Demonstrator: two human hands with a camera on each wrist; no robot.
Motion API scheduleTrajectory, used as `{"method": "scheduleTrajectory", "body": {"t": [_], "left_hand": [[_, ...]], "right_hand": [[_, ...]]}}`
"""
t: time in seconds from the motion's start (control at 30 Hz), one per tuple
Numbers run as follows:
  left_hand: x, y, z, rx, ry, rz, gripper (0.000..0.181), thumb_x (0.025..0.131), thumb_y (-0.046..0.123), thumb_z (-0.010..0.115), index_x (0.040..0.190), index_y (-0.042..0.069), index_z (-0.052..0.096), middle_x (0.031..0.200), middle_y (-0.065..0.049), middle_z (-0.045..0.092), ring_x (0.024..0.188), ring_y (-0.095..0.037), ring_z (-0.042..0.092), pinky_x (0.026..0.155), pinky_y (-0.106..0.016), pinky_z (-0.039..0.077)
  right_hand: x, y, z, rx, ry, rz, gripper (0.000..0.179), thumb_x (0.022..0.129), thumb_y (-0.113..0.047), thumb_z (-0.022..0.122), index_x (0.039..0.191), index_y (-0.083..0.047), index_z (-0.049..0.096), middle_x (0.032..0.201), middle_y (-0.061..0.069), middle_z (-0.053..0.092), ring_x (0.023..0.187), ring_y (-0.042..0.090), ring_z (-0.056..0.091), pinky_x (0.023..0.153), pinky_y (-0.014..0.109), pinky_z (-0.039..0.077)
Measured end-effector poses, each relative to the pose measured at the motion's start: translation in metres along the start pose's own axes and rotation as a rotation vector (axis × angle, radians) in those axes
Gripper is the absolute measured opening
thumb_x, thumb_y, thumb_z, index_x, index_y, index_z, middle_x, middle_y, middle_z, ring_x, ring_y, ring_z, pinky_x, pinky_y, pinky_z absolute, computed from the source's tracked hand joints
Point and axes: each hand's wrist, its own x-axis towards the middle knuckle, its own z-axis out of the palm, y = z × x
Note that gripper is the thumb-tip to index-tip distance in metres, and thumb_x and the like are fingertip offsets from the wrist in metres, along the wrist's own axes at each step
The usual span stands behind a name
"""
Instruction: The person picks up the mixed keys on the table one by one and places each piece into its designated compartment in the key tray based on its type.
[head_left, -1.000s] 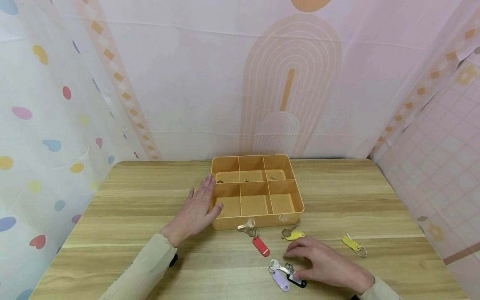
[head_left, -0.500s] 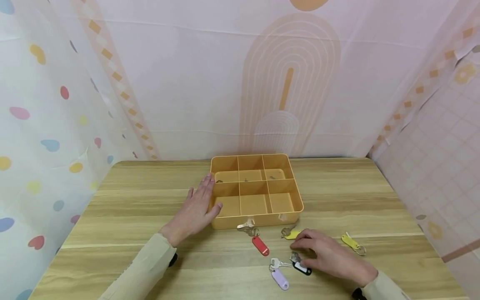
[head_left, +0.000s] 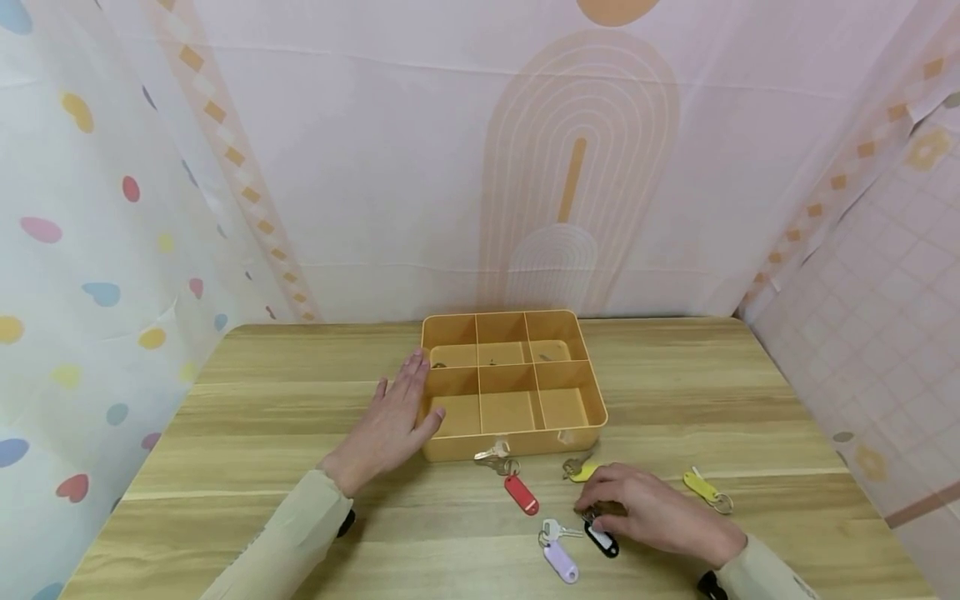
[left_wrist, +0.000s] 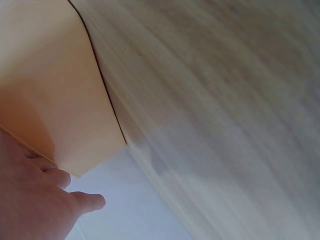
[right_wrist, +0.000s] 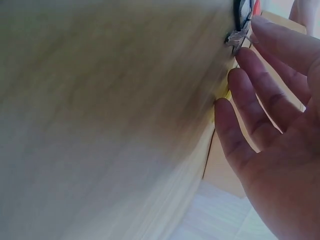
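Note:
My left hand (head_left: 386, 429) rests with extended fingers against the left side of an orange six-compartment box (head_left: 517, 442); the left wrist view shows it at the box rim. On the table in front, my right hand (head_left: 652, 512) pinches a key (right_wrist: 236, 39) with a black tag (head_left: 602, 540) between thumb and fingers. Part of that key is hidden by the fingers. Just left lies a key with a lilac tag (head_left: 560, 562). A key with a yellow tag (head_left: 583, 472) is partly behind the right hand's fingertips. Nearer the box lies a key with a red tag (head_left: 521, 495).
Another key with a yellow tag (head_left: 699, 485) lies right of the right hand. Small dark bits of items show in the box's back compartments. Patterned curtains (head_left: 375, 167) close off the wooden table (head_left: 285, 417) at the back and both sides.
The black-tagged key has shifted right, away from the lilac-tagged one, and its tag has turned. My right hand moved slightly right and its fingers closed on the key. The left hand stays put.

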Motion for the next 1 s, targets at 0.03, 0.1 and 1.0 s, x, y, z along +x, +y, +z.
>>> {"method": "scheduleTrajectory", "body": {"t": [0.03, 0.1, 1.0], "left_hand": [[0.0001, -0.0001, 0.0002, 0.005, 0.003, 0.002, 0.082, 0.108, 0.043, 0.046, 0.165, -0.001, 0.007, 0.173, -0.017, 0.004, 0.158, -0.036, 0.01, 0.121, -0.067, 0.016], [0.0002, -0.0002, 0.0006, 0.007, 0.005, 0.004, 0.082, 0.108, 0.043, 0.046, 0.165, -0.002, 0.007, 0.173, -0.017, 0.005, 0.158, -0.036, 0.01, 0.12, -0.068, 0.017], [-0.0005, -0.0002, 0.0007, -0.005, 0.012, 0.003, 0.082, 0.108, 0.042, 0.047, 0.164, -0.002, 0.008, 0.173, -0.018, 0.005, 0.159, -0.034, 0.008, 0.12, -0.068, 0.017]], "right_hand": [[0.0003, 0.0004, 0.0001, 0.0, 0.004, -0.006, 0.018, 0.095, -0.02, 0.076, 0.112, -0.027, 0.077, 0.115, -0.021, 0.064, 0.11, 0.004, 0.06, 0.095, 0.034, 0.055], [0.0009, 0.0012, 0.0004, 0.003, 0.017, -0.021, 0.015, 0.096, -0.019, 0.076, 0.107, -0.027, 0.078, 0.112, -0.021, 0.064, 0.107, 0.003, 0.061, 0.093, 0.032, 0.056], [-0.0056, 0.0028, -0.0064, 0.164, 0.276, -0.081, 0.013, 0.099, -0.015, 0.07, 0.103, -0.025, 0.078, 0.101, -0.016, 0.072, 0.091, 0.001, 0.067, 0.076, 0.026, 0.059]]}}
